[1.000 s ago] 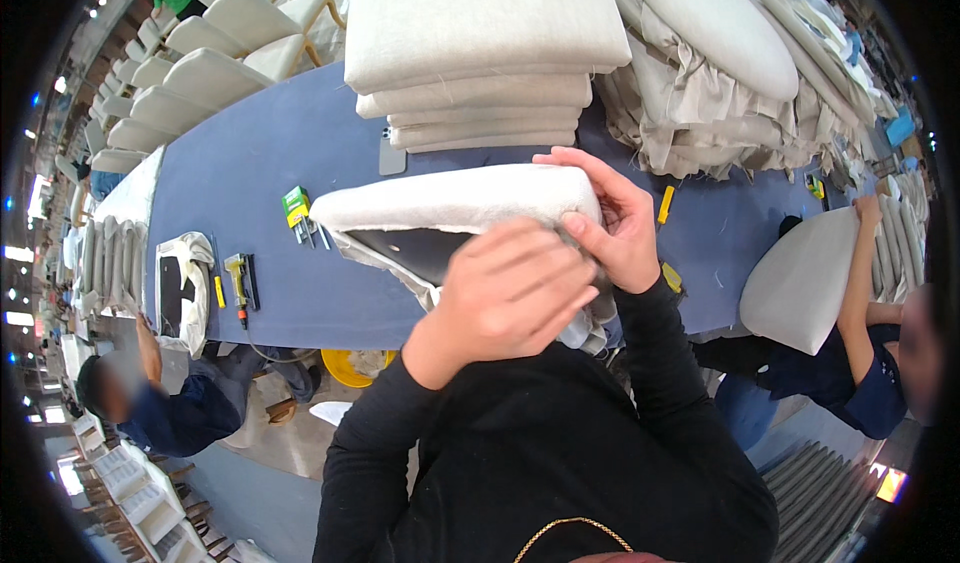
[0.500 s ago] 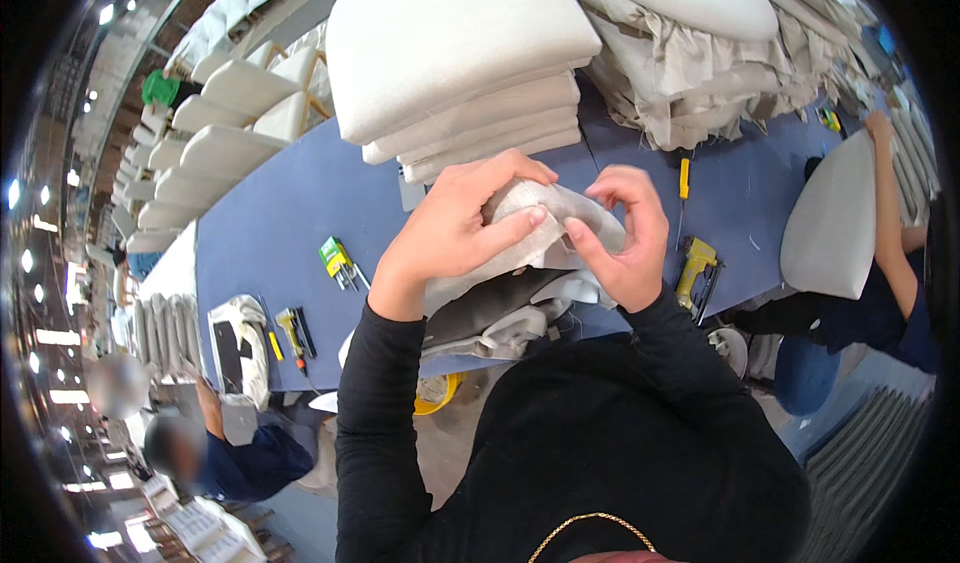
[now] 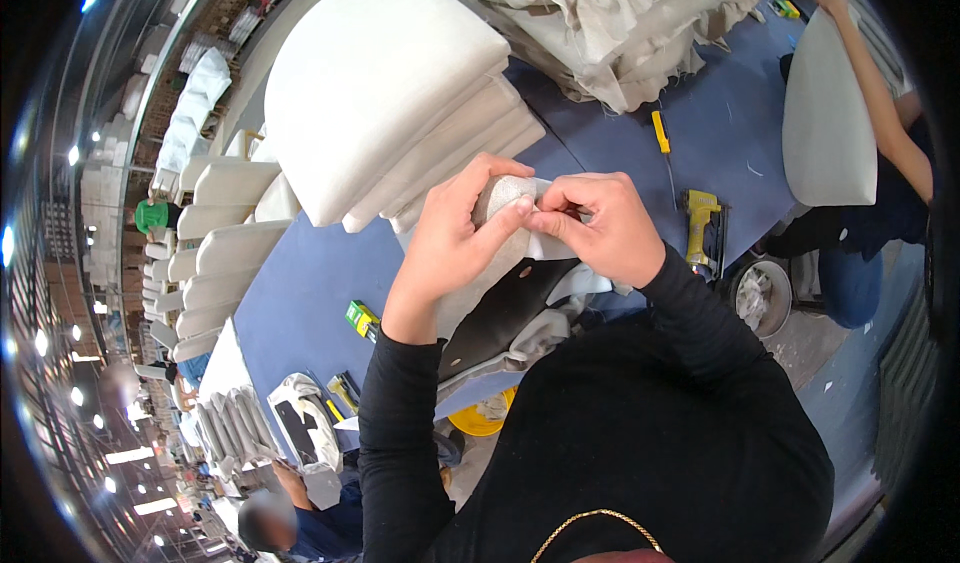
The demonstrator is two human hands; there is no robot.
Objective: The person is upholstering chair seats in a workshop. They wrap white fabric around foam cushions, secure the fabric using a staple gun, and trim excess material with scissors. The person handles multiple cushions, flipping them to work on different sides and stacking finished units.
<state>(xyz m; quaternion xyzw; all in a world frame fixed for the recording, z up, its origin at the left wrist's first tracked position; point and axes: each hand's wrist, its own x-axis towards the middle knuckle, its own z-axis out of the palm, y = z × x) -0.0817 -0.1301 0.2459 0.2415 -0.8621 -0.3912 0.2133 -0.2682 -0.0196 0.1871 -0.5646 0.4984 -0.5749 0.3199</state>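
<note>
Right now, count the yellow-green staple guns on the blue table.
2: one staple gun right of the person's right hand; another staple gun at lower left, near a pale cushion. Others may be hidden.

No lettering, number or sign can be read anywhere in the frame. The small green-and-yellow box [image 3: 361,317] left of centre and the yellowish staple gun [image 3: 701,221] right of centre show too small for any print on them to be made out.
</note>
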